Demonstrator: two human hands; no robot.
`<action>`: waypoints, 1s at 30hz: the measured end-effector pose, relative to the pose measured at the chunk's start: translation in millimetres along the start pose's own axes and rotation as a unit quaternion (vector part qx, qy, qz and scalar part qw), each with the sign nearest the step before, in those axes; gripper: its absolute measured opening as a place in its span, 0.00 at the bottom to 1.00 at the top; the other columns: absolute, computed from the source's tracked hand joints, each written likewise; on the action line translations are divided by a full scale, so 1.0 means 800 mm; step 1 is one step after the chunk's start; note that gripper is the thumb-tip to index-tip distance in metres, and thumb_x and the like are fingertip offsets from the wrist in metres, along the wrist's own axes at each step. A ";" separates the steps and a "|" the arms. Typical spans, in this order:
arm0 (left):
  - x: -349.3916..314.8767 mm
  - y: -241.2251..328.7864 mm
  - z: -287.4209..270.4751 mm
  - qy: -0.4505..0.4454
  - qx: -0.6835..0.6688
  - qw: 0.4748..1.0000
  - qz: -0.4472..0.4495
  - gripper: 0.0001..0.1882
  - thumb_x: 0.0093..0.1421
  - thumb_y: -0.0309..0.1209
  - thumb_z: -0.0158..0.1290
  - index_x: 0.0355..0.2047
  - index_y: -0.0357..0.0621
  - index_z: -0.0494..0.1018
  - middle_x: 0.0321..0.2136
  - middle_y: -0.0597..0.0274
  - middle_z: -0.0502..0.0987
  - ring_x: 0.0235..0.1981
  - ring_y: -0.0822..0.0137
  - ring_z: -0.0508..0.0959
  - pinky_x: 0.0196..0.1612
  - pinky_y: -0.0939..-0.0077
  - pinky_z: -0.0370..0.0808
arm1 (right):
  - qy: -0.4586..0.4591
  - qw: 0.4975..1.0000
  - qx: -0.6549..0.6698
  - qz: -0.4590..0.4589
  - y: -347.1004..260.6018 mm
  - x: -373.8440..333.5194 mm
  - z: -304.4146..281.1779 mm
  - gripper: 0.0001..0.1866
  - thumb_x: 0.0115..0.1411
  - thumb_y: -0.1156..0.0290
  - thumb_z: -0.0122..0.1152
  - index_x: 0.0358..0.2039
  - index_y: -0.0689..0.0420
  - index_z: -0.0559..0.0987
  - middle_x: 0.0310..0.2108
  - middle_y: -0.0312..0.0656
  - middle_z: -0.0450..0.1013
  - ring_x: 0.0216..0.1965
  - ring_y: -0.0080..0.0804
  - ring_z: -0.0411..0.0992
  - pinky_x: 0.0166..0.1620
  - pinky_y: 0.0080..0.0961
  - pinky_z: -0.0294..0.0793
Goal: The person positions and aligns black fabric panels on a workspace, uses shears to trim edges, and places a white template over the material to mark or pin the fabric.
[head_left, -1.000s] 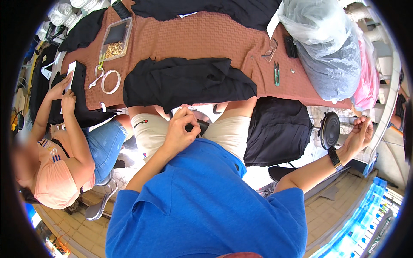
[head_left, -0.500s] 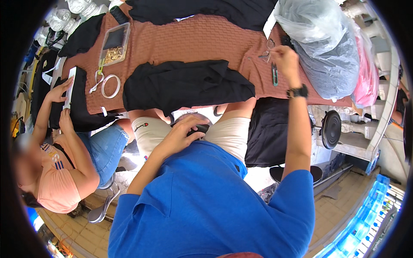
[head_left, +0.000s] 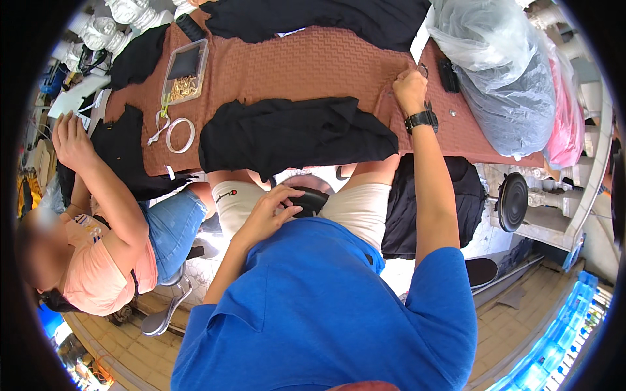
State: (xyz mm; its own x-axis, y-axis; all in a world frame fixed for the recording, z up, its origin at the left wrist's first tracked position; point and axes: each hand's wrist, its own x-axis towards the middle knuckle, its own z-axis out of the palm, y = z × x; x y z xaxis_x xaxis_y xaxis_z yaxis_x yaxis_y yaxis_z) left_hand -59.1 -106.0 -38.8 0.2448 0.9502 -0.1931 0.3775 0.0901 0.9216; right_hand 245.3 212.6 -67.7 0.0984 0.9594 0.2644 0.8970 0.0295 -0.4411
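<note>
My right hand [head_left: 411, 92] is closed in a fist-like grip on the brown table cover, at the right side. What is in its fingers is hidden. Just beyond it shows part of a thin-rimmed loop [head_left: 424, 69], perhaps of eyeglasses. My left hand [head_left: 274, 207] rests in my lap, its fingers curled on a smooth black object [head_left: 309, 201] whose kind I cannot make out. A folded black garment [head_left: 297, 133] lies along the near table edge in front of me.
A clear box [head_left: 185, 72] with gold-coloured small parts stands left, near a white ring [head_left: 180, 135] and a black thread spool [head_left: 190, 27]. Large plastic bags [head_left: 505, 85] fill the right end. A co-worker [head_left: 107, 260] sits left with a raised hand. A round black pedal-like disc [head_left: 512, 202] stands right.
My right hand has moved left and closed down on the table; the green thread snips there no longer show. The co-worker's hand has lifted off the white strip. The view has shifted slightly.
</note>
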 end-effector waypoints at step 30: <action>0.106 -0.013 -0.157 0.271 0.256 0.926 0.056 0.13 0.55 0.33 0.65 0.31 0.34 0.77 0.38 0.57 0.77 0.40 0.57 0.78 0.43 0.66 0.75 | -0.147 0.910 0.255 -0.293 -0.132 -0.167 -0.021 0.09 0.51 0.82 0.61 0.33 0.59 0.81 0.35 0.40 0.73 0.42 0.45 0.66 0.48 0.36 0.68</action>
State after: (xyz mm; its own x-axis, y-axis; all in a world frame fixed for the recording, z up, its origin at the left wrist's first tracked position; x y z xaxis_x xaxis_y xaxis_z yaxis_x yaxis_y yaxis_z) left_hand -154.3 10.7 -22.8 -0.1245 0.9677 0.2193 0.7843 -0.0394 0.6191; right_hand 144.7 76.4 -42.1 -0.5188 0.7689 0.3737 0.4340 0.6135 -0.6598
